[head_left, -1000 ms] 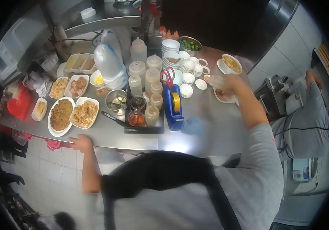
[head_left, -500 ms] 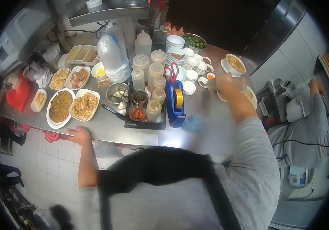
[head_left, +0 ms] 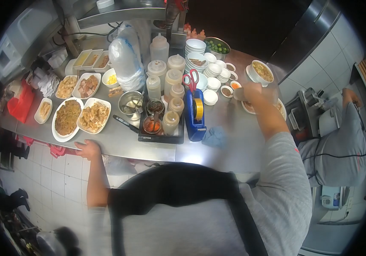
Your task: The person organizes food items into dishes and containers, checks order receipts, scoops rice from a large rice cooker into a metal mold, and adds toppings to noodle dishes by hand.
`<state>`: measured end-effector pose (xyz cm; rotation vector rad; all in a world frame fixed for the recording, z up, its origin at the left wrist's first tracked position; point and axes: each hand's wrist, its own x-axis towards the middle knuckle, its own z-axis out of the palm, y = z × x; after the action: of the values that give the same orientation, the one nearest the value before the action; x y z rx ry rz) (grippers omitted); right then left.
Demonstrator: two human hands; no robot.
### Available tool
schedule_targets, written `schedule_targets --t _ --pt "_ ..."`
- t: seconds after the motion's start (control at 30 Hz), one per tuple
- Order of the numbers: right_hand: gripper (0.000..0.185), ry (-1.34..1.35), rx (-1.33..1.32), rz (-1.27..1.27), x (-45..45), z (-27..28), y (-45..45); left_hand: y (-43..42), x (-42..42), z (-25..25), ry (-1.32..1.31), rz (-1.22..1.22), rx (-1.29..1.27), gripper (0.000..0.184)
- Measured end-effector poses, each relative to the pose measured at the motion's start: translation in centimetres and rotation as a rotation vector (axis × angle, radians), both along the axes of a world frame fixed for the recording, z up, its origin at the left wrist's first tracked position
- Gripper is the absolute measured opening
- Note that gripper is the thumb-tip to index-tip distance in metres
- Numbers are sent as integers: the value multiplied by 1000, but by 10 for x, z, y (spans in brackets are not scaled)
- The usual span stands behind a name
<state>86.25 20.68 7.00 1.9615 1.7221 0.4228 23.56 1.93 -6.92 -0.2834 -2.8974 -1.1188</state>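
Observation:
My left hand (head_left: 88,149) rests against the front edge of the steel counter (head_left: 148,150), fingers apart and holding nothing. Near it lie an oval plate of browned food (head_left: 67,118) and a square dish of pale fried pieces (head_left: 93,116). At the right, my right hand (head_left: 252,92) is closed around a greyish, see-through cylinder-like object (head_left: 270,94), smeared by motion, that sticks out on both sides of the fist. Under that hand is a plate of food (head_left: 281,109), partly hidden by my forearm. A bowl of soup (head_left: 262,71) stands just beyond.
Mid-counter are a black tray (head_left: 159,138) with squeeze bottles and sauce jars, a blue tape dispenser (head_left: 196,121) holding red scissors, and a blue cloth (head_left: 214,137). Stacked white bowls (head_left: 195,46) and small cups stand behind. Another person in grey (head_left: 341,145) works at the right.
My right hand has shifted slightly while staying over the plate. My left hand keeps its place. A person at the far left has moved further into view.

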Motion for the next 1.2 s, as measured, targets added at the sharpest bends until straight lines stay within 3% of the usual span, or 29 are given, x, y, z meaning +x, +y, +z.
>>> schedule_targets --t 0.2,0.3,0.37,0.4,0.43,0.5,0.6,0.77,0.87,0.9,0.97,1.07,1.2 --pt "42 409 -187 -66 15 7 -37 -1 -8 -9 0 -49 19 60" --pt "78 1317 -101 -331 85 -71 -10 -4 -12 -21 62 -81 39 61" --pt "78 1685 9 -327 93 -81 -13 -1 -15 -26 112 -72 61 61" --pt "82 1783 98 -106 57 -42 -33 -2 -13 -24 124 -62 64 61" --pt "81 1775 337 -314 39 -27 -35 -3 -11 -23 115 -61 97 62" --pt "74 2247 404 -120 3 9 -29 -4 -10 -20 109 -54 134 63" --pt "68 2463 514 349 -47 43 12 -3 -7 -19 95 -21 129 62" --pt "79 2388 1008 508 -162 88 65 -9 -1 1 18 -56 156 62" --pt "91 2226 1070 536 -202 82 94 -10 -1 3 -2 -71 177 62" --pt "89 2283 966 537 -212 76 99 -9 -1 2 1 -69 178 62" --pt "85 2026 867 532 -216 51 125 -9 0 5 -12 -69 174 63" --pt "81 1967 541 571 -240 51 101 -12 2 10 -24 -76 166 64" --pt "76 2022 336 468 -236 16 127 -14 -1 27 -67 -67 114 66"
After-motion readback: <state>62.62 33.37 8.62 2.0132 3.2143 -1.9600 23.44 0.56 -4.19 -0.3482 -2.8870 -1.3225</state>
